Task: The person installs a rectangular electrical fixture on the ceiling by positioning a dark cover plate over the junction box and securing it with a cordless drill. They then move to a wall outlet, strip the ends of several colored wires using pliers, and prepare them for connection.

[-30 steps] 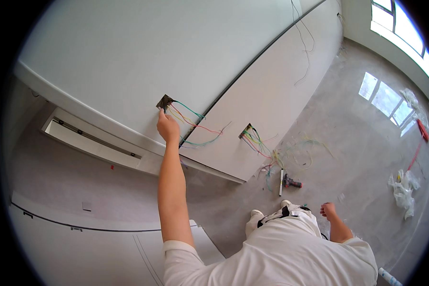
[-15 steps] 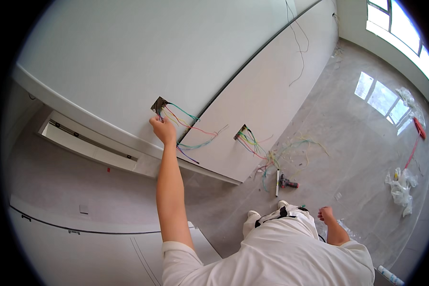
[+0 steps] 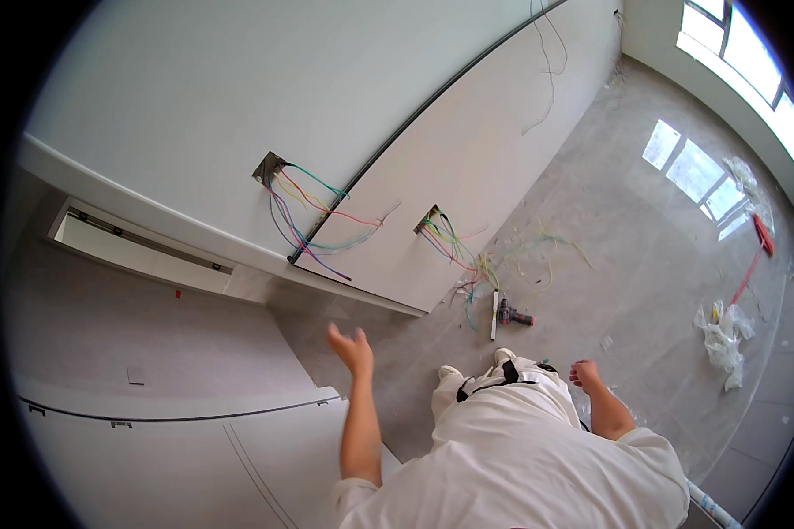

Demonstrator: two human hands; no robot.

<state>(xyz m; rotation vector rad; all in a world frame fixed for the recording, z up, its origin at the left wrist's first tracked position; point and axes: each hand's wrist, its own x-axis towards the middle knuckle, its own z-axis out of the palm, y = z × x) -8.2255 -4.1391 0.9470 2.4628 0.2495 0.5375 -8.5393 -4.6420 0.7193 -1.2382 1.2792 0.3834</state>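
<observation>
My left hand [image 3: 351, 348] is raised over the floor between the wall and my body, fingers apart and holding nothing. Above it, a square box opening [image 3: 269, 167] in the pale wall panel has green, red, yellow and blue wires [image 3: 307, 245] hanging from it. These wires droop past the panel's dark seam and touch nothing of mine. Down by my right side, my right hand [image 3: 582, 374] has its fingers curled in, and nothing shows in them.
A second wired opening [image 3: 427, 219] lies further right in the wall. On the floor are loose wire offcuts [image 3: 485, 269], a white strip [image 3: 494, 316], a power drill [image 3: 516, 316], crumpled clear plastic [image 3: 723, 344] and a red-headed broom-like tool [image 3: 763, 236]. A white panel [image 3: 168, 458] stands lower left.
My left hand has let go of the wires at the box opening and drawn back down and right, its fingers spreading. The wires now hang free. My right hand stays beside me.
</observation>
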